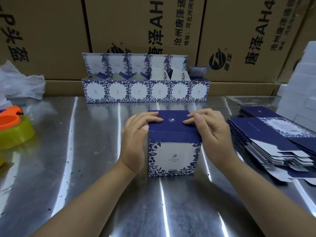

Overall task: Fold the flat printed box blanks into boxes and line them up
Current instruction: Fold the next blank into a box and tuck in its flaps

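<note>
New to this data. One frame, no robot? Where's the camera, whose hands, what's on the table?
No robot: a person works bare-handed, filmed by one wide-angle camera on their head, looking down. The left hand and right hand press on the dark blue top flap of a blue-and-white floral cardboard box standing on the shiny steel table. Behind it, six matching boxes stand in a row, lids open. A stack of flat printed blanks lies at right, an orange and yellow tape dispenser at left. Brown shipping cartons stand behind.
</note>
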